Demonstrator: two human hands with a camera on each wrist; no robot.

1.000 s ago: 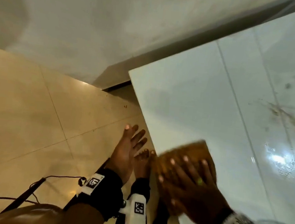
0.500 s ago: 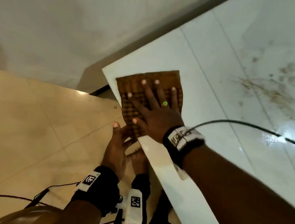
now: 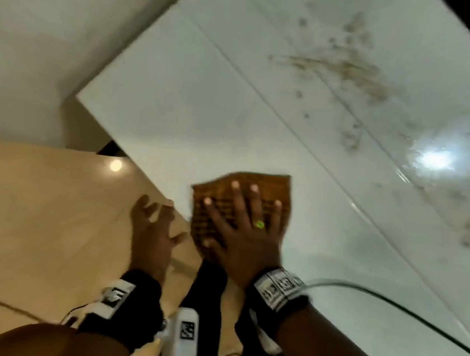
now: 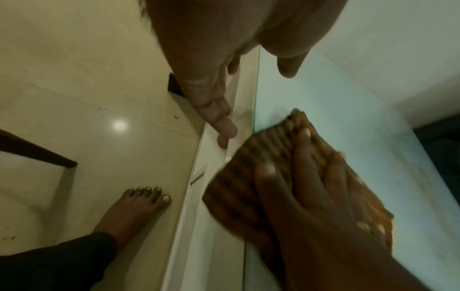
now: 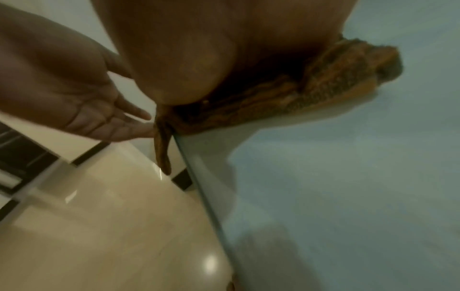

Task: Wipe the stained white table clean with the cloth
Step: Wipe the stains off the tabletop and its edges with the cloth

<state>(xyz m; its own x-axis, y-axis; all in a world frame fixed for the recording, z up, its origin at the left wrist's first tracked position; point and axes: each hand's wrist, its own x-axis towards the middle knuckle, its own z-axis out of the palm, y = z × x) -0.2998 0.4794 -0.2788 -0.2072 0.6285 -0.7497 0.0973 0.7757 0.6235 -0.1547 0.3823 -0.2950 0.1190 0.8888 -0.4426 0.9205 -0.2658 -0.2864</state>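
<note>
A brown ribbed cloth (image 3: 217, 196) lies flat on the white table (image 3: 237, 96) at its near-left edge. My right hand (image 3: 240, 222) presses on it with straight, spread fingers. One corner of the cloth (image 5: 163, 149) hangs over the table edge. My left hand (image 3: 153, 227) hovers open just off the edge, palm up beside the cloth, holding nothing. Brown stains (image 3: 346, 64) are smeared across the far right part of the table. In the left wrist view the cloth (image 4: 248, 177) sits under my right hand's fingers (image 4: 306, 157).
A beige tiled floor (image 3: 33, 213) lies left of the table, with my bare foot (image 4: 134, 208) on it. A cable (image 3: 389, 301) crosses the table from my right wrist. A white wall (image 3: 55, 25) stands behind the table's far corner. A dark chair leg (image 4: 37, 153) stands at left.
My right hand slid the cloth back from the table's far corner toward the near edge. The left hand stayed below the edge, open.
</note>
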